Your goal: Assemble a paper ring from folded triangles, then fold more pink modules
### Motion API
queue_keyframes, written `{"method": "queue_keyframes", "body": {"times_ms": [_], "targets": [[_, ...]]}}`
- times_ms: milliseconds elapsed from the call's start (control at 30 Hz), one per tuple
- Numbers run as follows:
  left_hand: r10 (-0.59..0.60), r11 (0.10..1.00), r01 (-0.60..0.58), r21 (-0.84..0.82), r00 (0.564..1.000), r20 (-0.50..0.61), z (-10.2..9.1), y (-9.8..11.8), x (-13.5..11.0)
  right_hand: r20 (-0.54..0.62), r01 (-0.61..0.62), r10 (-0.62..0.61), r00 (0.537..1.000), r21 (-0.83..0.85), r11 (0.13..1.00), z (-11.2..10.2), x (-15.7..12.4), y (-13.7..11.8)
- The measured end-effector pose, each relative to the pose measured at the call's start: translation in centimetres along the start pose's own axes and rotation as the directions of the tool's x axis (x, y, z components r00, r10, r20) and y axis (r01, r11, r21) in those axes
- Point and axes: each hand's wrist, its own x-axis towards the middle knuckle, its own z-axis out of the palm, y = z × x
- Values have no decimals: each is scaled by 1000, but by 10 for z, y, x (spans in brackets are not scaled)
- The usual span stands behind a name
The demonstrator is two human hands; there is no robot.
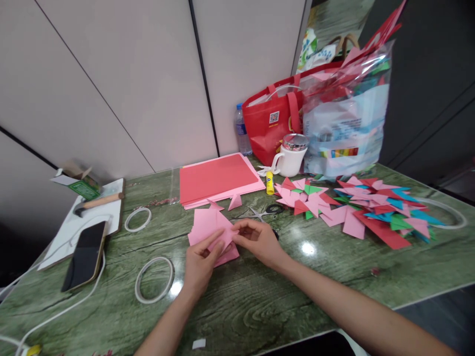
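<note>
My left hand (201, 262) and my right hand (258, 240) meet over a small pile of pink paper pieces (208, 225) on the green table (260, 301). Both pinch a folded pink piece (227, 236) between thumb and fingers; the left fingers press along its edge. A black-handled pair of scissors (265, 211) lies just beyond my right hand. Two small pink triangles (235, 201) rest behind the pile.
A stack of red and pink sheets (217, 179), a yellow glue stick (269, 183), a white mug (291, 157), a red bag (274, 121) and a plastic bag (347, 118) stand behind. Folded coloured shapes (363, 207) spread at right. Phone (86, 254), hammer (98, 201) and white rings (154, 278) lie left.
</note>
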Motion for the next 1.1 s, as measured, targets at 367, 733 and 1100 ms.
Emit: {"method": "queue_keyframes", "body": {"times_ms": [367,733,1100], "targets": [[-24,999,21,-50,998,-60,7,9,-4,4,-45,45,999,30,999,-2,2,-2],[-82,970,68,-233,995,-51,10,8,-5,34,-122,117,993,243,962,-2,2,-4],[-110,955,100,-278,994,-19,11,12,-5,47,-10,10,999,-10,1000,-1,1,-4]]}}
